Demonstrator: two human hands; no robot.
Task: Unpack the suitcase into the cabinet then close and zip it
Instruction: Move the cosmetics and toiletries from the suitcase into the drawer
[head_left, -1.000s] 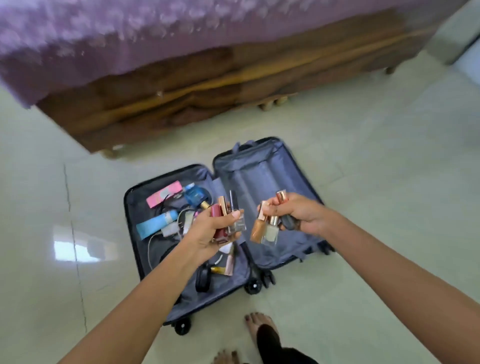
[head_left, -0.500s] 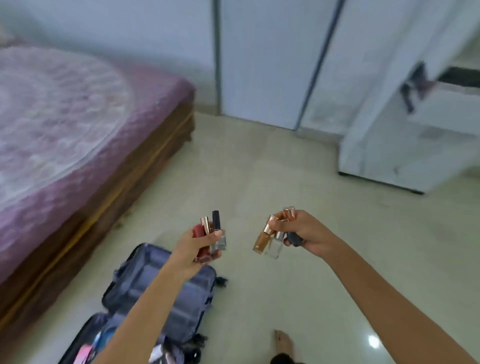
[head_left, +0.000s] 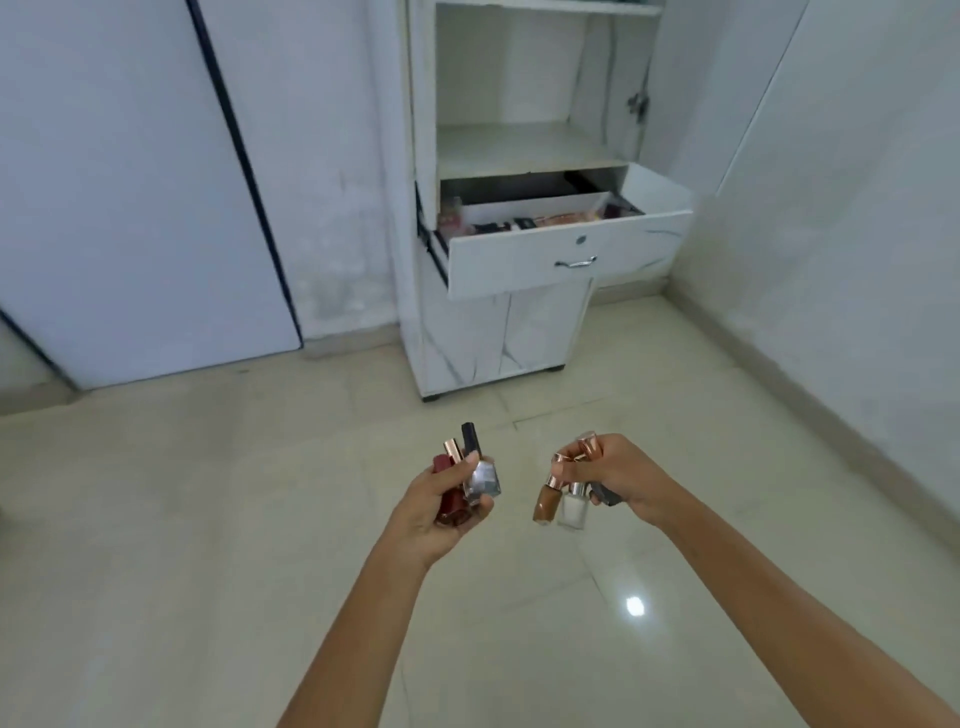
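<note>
We hold both bare forearms stretched forward, converging toward the middle. Our left hand (head_left: 441, 501) is palm-up, fingers and thumb curled round small bottles (head_left: 480, 475) — our right hand (head_left: 615, 480) is turned palm-down, fingers pinching more bottles (head_left: 558, 499) by their caps, near the left but apart.
</note>
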